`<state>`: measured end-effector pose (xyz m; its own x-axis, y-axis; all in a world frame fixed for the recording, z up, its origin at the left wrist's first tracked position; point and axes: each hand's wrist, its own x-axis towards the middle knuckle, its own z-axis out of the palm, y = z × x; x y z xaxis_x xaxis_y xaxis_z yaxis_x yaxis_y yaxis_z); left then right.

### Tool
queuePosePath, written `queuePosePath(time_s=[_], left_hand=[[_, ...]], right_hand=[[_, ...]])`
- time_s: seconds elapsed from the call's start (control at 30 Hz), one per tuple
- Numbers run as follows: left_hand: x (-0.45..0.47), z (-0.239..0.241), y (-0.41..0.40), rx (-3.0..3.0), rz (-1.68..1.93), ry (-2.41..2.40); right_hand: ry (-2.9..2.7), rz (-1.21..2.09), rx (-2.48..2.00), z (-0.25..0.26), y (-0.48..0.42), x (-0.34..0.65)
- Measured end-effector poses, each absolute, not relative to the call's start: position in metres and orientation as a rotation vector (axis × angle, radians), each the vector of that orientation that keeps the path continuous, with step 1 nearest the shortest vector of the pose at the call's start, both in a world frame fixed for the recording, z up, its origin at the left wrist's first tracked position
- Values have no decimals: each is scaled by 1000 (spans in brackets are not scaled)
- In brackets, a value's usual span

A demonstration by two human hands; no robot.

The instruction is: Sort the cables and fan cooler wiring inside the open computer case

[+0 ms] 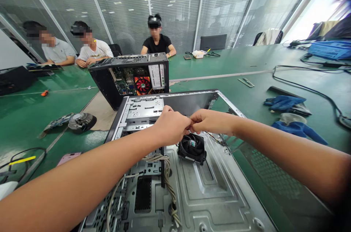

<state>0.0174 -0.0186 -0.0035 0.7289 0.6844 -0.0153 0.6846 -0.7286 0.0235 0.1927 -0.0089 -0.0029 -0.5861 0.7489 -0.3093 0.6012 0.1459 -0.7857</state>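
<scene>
My left hand and my right hand meet fingertip to fingertip above an open computer case. Both are closed in a pinch, and whatever lies between the fingers is too small or hidden to make out. Just below them a black cooling fan with a round hub label rests tilted on the bare metal panel. Thin coloured wires run beside the fan, under my right hand. A twisted bundle of grey cables hangs along the case's inner divider.
Behind stands a second computer case with a red fan. Blue gloves and black cables lie to the right. A round metal cooler and a pink phone are on the left. Three people sit across the green table.
</scene>
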Motion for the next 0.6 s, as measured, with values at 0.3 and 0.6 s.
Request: queuePosePath(time_s=[0.3,0.6], left_hand=[[19,-2,-19,2877,-39,1147],[15,-3,-16,2826,67,1147]], right_hand=[[-2239,1473,-1387,-2,-11,191],[-2335,1302,-1394,-3,-10,193]])
